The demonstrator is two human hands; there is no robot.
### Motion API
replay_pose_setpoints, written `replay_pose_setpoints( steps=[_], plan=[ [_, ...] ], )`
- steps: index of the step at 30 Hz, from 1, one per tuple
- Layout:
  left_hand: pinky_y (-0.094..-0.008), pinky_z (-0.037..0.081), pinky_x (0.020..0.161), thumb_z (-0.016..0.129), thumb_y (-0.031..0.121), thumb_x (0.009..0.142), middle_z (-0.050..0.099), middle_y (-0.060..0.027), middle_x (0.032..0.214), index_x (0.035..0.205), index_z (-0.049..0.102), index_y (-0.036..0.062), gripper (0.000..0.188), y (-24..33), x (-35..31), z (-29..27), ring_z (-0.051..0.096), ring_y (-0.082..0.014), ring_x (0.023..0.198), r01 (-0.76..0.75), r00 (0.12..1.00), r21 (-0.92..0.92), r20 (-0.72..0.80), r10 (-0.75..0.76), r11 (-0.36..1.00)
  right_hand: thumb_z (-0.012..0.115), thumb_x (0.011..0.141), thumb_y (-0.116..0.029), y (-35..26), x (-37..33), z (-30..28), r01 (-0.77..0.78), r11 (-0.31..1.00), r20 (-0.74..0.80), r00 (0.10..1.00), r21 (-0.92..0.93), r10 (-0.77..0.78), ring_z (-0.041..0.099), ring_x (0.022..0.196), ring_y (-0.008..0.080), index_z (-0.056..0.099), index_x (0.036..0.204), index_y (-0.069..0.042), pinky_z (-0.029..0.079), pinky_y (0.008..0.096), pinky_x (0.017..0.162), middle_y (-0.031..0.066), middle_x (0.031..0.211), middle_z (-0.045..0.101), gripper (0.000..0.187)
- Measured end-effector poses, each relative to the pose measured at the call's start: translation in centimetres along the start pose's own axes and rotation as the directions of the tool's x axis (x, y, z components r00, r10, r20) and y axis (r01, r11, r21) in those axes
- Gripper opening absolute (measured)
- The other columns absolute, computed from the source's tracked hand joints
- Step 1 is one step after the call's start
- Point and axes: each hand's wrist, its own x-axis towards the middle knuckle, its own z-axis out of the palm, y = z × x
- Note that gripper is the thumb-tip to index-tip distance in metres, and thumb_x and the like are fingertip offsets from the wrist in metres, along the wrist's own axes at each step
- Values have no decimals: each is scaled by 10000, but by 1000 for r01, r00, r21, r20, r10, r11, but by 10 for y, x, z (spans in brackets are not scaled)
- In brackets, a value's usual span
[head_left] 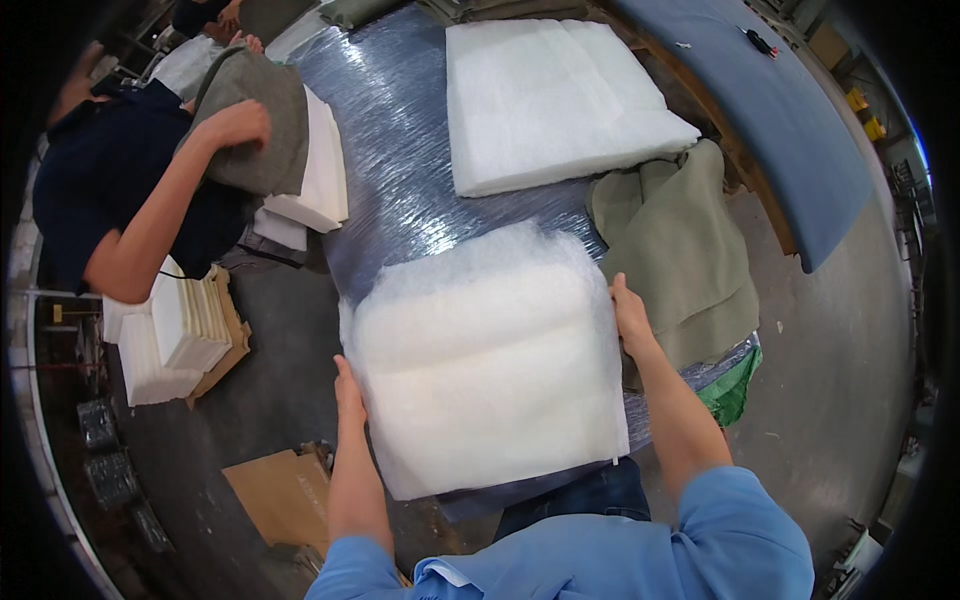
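Note:
In front of me a thick cream-white foam cushion [490, 370] lies on the plastic-covered table, with a thin, fluffy layer of white batting [500, 250] over it that sticks out past its far edge. My left hand [349, 392] grips its left side; the thumb shows and the other fingers are mostly hidden. On the opposite side, my right hand [629, 314] holds the edge near the far right corner, fingers pressed against the batting. Olive-green fabric [680, 255] lies folded just beyond my right hand.
A stack of white batting sheets [560, 100] lies farther back on the table [390, 130]. At left, a co-worker [120, 180] handles a grey-green cover [255, 120] around white foam. Foam blocks [165, 345] and cardboard [280, 490] sit at lower left. A blue-topped table [790, 130] stands at right.

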Motion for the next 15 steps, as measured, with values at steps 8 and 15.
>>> replay_pose_setpoints(
  steps=[8, 15],
  plan=[
    [-334, 521, 901, 536, 423, 1110, 742, -85, 1143, 1294, 669, -33, 510, -14, -2, 0, 675, -182, 988, -371, 928, 160, 40, 369, 915, 612, 1073, -371, -1, -20, 30, 256, 962, -31, 965, -98, -261, 495, 742, 116, 669, 903, -30, 438, 320, 698, -4, 748, 552, 385],
    [-344, 524, 850, 530, 359, 1110, 765, -97, 957, 1135, 726, -47, 451, -50, -2, 0, 675, -179, 869, -357, 923, 337, -17, 385, 871, 631, 1048, -326, 21, -36, 33, 220, 889, -205, 924, -401, -322, 555, 745, 249, 638, 935, 10, 477, 383, 751, 152, 815, 644, 354]
  ],
)
